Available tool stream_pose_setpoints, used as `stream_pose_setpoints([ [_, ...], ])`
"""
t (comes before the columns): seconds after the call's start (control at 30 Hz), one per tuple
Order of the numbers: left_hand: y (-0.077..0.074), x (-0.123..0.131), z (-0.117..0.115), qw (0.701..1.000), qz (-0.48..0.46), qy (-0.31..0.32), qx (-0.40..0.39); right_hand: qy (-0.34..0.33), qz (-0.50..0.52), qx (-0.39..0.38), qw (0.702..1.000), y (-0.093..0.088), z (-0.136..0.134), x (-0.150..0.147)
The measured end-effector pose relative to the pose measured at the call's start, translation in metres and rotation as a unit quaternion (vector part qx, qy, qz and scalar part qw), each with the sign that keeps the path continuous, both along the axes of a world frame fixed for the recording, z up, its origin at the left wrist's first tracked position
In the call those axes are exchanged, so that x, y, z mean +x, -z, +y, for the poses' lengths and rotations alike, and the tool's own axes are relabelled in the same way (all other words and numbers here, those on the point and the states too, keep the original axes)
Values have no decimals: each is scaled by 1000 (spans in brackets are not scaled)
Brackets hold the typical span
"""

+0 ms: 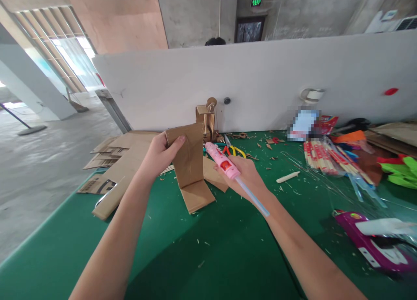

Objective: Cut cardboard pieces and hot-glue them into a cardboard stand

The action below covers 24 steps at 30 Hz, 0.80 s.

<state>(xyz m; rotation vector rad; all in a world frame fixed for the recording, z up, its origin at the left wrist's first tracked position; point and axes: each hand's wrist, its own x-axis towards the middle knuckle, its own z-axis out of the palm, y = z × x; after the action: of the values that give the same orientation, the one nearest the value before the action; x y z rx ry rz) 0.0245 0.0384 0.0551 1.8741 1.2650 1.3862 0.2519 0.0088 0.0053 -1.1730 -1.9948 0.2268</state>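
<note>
The person's left hand (162, 154) is closed on the upper edge of a folded cardboard strip (190, 165), thumb across its front, holding it upright so that its bent lower end rests on the green table (182, 256). The right hand (246, 175) is wrapped around a pink glue gun (222, 160), nozzle pointing at the strip's right edge and just beside it; a pale glue stick (252, 196) juts out of the back of the gun, over the wrist. Behind the strip a small cardboard model (207, 119) stands against the white partition (260, 82). To the right lie clear packets of wooden sticks (321, 155), the sticks inside them bundled side by side. Flat cardboard sheets (124, 161) overhang the table's left edge.
</note>
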Motion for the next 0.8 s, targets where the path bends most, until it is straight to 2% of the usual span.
stream_pose_setpoints([
  [0.4,0,1,0,1000,10,-3,6,6,-5,18,1000,18,5,1],
  [0.8,1,-1,1,1000,4,-3,8,2,-4,18,1000,21,3,1],
])
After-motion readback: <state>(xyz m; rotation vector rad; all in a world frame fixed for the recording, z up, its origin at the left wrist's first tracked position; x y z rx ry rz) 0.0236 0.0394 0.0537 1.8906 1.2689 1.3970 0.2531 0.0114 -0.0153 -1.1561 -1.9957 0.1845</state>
